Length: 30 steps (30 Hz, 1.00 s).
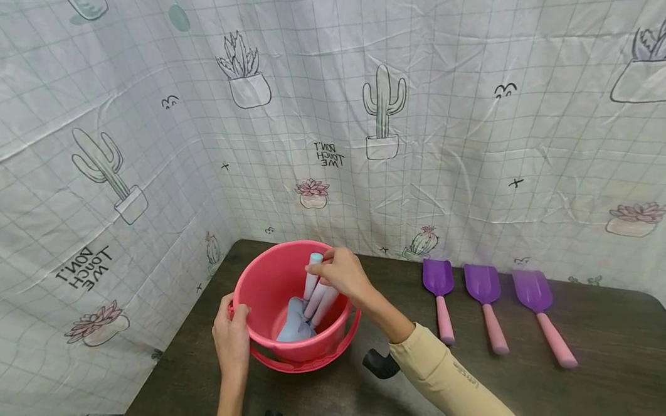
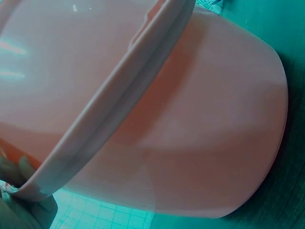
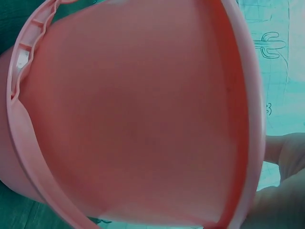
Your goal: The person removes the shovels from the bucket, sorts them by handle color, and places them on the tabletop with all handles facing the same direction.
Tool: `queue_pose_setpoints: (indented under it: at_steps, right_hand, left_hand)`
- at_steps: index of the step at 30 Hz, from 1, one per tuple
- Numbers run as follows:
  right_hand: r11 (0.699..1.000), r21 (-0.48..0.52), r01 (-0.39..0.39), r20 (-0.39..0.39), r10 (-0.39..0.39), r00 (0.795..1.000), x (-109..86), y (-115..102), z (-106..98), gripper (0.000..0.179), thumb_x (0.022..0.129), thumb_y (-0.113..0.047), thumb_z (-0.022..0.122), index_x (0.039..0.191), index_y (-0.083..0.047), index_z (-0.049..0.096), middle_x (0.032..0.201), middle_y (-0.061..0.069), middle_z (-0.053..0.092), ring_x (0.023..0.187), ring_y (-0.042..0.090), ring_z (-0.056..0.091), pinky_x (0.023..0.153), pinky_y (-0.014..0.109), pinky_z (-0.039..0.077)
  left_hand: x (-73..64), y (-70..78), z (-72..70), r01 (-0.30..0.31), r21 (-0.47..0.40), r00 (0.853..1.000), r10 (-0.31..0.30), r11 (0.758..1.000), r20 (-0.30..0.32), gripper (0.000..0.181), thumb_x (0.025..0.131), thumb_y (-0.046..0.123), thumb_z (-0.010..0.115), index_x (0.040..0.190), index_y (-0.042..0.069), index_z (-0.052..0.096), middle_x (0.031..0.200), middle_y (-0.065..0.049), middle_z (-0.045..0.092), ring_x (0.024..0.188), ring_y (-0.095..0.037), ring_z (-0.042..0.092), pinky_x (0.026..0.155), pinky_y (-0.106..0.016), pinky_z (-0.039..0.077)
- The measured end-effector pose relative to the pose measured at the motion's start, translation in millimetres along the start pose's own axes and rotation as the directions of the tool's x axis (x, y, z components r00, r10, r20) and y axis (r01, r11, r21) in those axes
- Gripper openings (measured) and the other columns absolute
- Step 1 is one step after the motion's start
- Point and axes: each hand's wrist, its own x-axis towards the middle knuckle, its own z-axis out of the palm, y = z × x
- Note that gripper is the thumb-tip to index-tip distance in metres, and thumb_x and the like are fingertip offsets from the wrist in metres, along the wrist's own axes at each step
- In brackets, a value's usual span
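A pinkish-red bucket (image 1: 267,286) stands on the dark table, its mouth facing me. At its left side my left hand (image 1: 232,338) grips the rim, thumb and fingers on either side; the left wrist view shows fingers (image 2: 28,171) over the bucket's rim (image 2: 102,107). Inside the bucket are light blue shovels (image 1: 295,322) with pale handles, blades down. My right hand (image 1: 342,274) reaches over the far right rim and pinches one handle (image 1: 311,279) near its light blue end. In the right wrist view, the bucket wall (image 3: 138,114) hides most of what that hand (image 3: 290,167) holds.
To the right, three purple shovels with pink handles lie side by side: a left one (image 1: 438,279), a middle one (image 1: 483,285) and a right one (image 1: 534,293). The bucket's handle (image 1: 302,365) hangs down in front. A cactus-print sheet (image 1: 428,125) hangs behind the table (image 1: 611,398).
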Motion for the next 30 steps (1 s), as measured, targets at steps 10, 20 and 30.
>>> queue_pose_setpoints:
  at_steps: [10, 20, 30]
  right_hand:
    - [1.0, 0.021, 0.005, -0.003, -0.005, 1.0, 4.3, 1.7, 5.1, 0.042, 0.091, -0.015, 0.073, 0.122, 0.011, 0.06, 0.087, 0.014, 0.063, 0.092, 0.033, 0.066, 0.075, 0.034, 0.054]
    - [1.0, 0.004, 0.006, 0.007, -0.006, 1.0, 6.4, 0.9, 15.9, 0.042, 0.09, -0.015, 0.077, 0.121, 0.009, 0.061, 0.093, 0.014, 0.067, 0.085, 0.024, 0.061, 0.074, 0.033, 0.053]
    - [0.987, 0.136, -0.09, 0.049, 0.084, 0.995, 14.1, 1.2, 21.1, 0.044, 0.091, -0.014, 0.073, 0.126, 0.008, 0.058, 0.115, 0.016, 0.066, 0.109, 0.033, 0.059, 0.094, 0.047, 0.053]
  left_hand:
    - [-0.2, 0.5, 0.3, -0.001, 0.006, 1.0, 0.001, 1.0, 0.002, 0.032, 0.096, 0.011, 0.05, 0.123, 0.002, 0.065, 0.09, -0.015, 0.067, 0.067, -0.012, 0.06, 0.06, -0.023, 0.047]
    - [-0.4, -0.1, -1.1, -0.003, -0.002, 1.0, 0.003, 1.0, 0.008, 0.031, 0.097, 0.011, 0.05, 0.123, 0.001, 0.065, 0.096, -0.019, 0.068, 0.071, -0.019, 0.063, 0.061, -0.022, 0.048]
    - [0.0, 0.7, -0.6, 0.006, -0.002, 1.0, -0.006, 1.0, 0.003, 0.032, 0.097, 0.011, 0.05, 0.123, 0.001, 0.065, 0.095, -0.018, 0.067, 0.071, -0.019, 0.063, 0.061, -0.022, 0.048]
